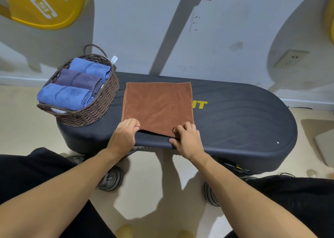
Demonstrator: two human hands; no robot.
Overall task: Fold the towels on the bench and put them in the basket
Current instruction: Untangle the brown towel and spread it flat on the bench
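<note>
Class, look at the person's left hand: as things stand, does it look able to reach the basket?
Probably yes. The left hand grips the brown towel at its near left corner, and the basket stands just to its left on the same bench, with nothing between them.

I have one view only, from the wide-angle camera on the wearer's head. It looks forward and steeply down across the table [235,122], close enough that both forearms fill the lower frame; the wall and floor bend at the edges.
</note>
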